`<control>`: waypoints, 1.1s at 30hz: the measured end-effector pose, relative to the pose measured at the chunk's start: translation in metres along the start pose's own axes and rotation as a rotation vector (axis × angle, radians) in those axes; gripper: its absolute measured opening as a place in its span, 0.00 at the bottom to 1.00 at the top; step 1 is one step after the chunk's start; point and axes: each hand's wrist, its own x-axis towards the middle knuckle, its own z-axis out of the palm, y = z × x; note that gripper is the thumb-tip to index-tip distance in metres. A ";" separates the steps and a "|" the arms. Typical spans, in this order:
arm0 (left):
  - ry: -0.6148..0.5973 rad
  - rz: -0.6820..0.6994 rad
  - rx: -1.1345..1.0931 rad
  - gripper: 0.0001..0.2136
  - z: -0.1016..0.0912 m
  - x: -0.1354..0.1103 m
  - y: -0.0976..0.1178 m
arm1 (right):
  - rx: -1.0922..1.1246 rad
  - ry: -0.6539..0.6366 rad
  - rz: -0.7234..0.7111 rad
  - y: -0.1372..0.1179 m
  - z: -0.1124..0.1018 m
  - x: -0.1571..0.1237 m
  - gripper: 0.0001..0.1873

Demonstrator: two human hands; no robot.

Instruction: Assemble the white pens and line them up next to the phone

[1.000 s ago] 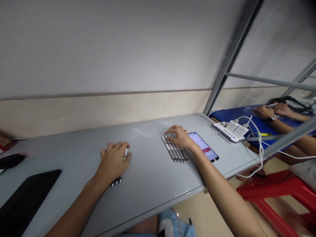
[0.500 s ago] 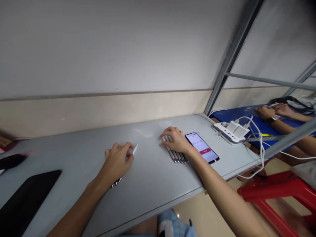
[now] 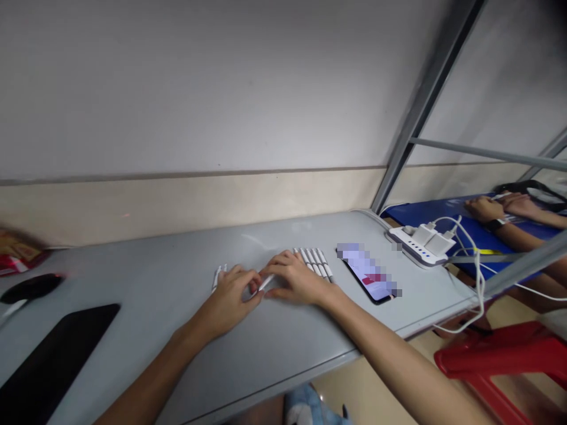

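Observation:
A slim white pen point(image 3: 266, 283) is pinched in my left hand point(image 3: 230, 295), between thumb and fingers. My right hand point(image 3: 295, 278) meets it from the other side, its thumb and fingers curled around the pen's far end; the exact contact is partly hidden. Just right of that hand, a row of several white and grey pens point(image 3: 315, 262) lies side by side on the grey table point(image 3: 248, 366). Behind my left hand, a few more white pens point(image 3: 218, 275) show, mostly covered by the fingers.
A phone point(image 3: 367, 274) lies right of the pen row, near a white power strip point(image 3: 419, 248) with chargers and cables. On the left are a black mat point(image 3: 57, 360), a dark mouse point(image 3: 33, 288) and a red packet point(image 3: 20, 251). Another person's hands point(image 3: 487, 208) rest over a blue table.
My right hand has left the pen row and moved left to the pen in my left hand. My left hand has shifted right, towards it. The view has swung slightly.

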 end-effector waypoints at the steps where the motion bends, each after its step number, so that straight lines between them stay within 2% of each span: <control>1: 0.020 0.011 -0.041 0.05 0.000 0.000 0.001 | 0.017 -0.011 -0.016 0.002 0.000 0.000 0.14; 4: 0.087 0.021 -0.102 0.08 -0.001 0.001 0.000 | 0.082 -0.005 -0.008 0.007 -0.003 0.001 0.10; 7: 0.110 0.041 -0.023 0.11 -0.006 0.002 -0.005 | 0.153 0.083 0.146 0.009 -0.008 0.000 0.13; 9: 0.121 0.074 0.052 0.12 -0.008 0.003 -0.008 | 0.275 0.105 0.252 0.010 -0.011 0.000 0.18; 14: 0.188 0.120 0.198 0.14 -0.010 0.006 -0.009 | 0.702 -0.016 0.393 0.013 -0.013 0.000 0.27; 18: 0.182 0.127 0.284 0.13 -0.011 0.004 -0.006 | 0.824 -0.072 0.415 0.013 -0.015 0.000 0.28; 21: 0.193 0.120 0.266 0.12 -0.011 0.002 -0.005 | 0.728 -0.043 0.345 0.009 -0.016 -0.001 0.26; 25: 0.187 0.027 0.125 0.11 -0.006 0.002 -0.006 | 0.384 0.134 0.171 0.003 -0.016 0.000 0.16; 27: 0.190 0.001 0.073 0.11 -0.004 0.003 -0.008 | 0.319 0.213 0.129 0.003 -0.015 0.000 0.12; 30: 0.210 0.000 0.057 0.12 -0.004 0.005 -0.009 | 0.347 0.266 0.192 0.005 -0.012 -0.001 0.16; 33: 0.188 -0.008 0.077 0.14 -0.006 0.005 -0.009 | 0.353 0.192 0.297 0.008 -0.010 -0.001 0.16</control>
